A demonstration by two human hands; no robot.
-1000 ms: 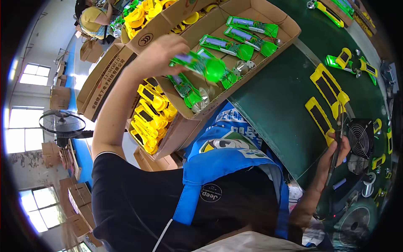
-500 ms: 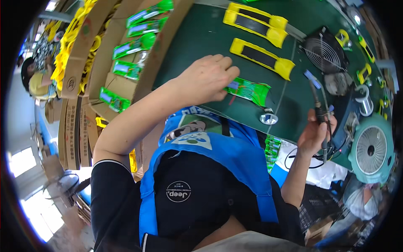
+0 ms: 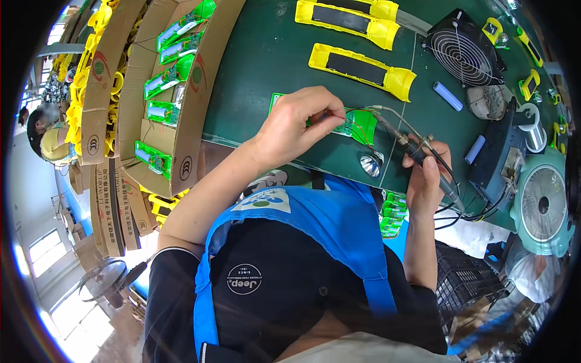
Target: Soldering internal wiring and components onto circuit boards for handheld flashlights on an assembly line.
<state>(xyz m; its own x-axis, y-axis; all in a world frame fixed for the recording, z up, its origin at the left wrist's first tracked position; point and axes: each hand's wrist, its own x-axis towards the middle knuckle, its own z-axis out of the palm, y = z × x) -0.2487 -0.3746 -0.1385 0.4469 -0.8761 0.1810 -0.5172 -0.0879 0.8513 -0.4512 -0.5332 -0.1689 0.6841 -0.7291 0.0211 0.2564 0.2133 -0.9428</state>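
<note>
Near the bench's (image 3: 257, 85) front edge, the green housing (image 3: 363, 124) is partly covered by the narrowed left grip (image 3: 299, 116); a soldering iron (image 3: 415, 151) is held in the right grip (image 3: 426, 184).

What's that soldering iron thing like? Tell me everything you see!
The soldering iron is long and slim, with a dark handle, a narrower metal-looking front and a brassy-looking fitting. A thin, curved, silvery tube sits alongside, and black cabling loops nearby. The person's right hand holds the handle. It slants up and left in the picture, its front end near the green housing. I can't tell whether its tip touches anything or is hot.
</note>
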